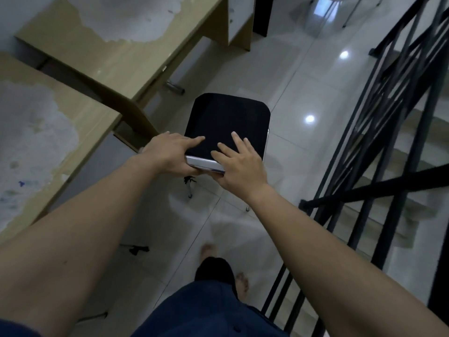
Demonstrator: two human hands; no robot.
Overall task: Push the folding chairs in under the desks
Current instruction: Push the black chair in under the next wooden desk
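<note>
A folding chair (226, 117) with a black padded seat and chrome frame stands on the tiled floor, just right of the gap between two desks. My left hand (170, 152) grips the near left corner of the seat, thumb under the metal edge. My right hand (240, 164) lies on the near right corner, fingers spread on the black pad and palm over the chrome edge. The far desk (116, 54) and the near desk (36, 132) are beige with worn, peeling tops. The chair's chrome legs show below my hands.
A black metal stair railing (379, 147) runs along the right side, with steps descending behind it. My bare feet (240, 280) and dark shorts are at the bottom. Glossy white tiles lie between desks and railing. A small black object (138, 249) lies on the floor under the near desk.
</note>
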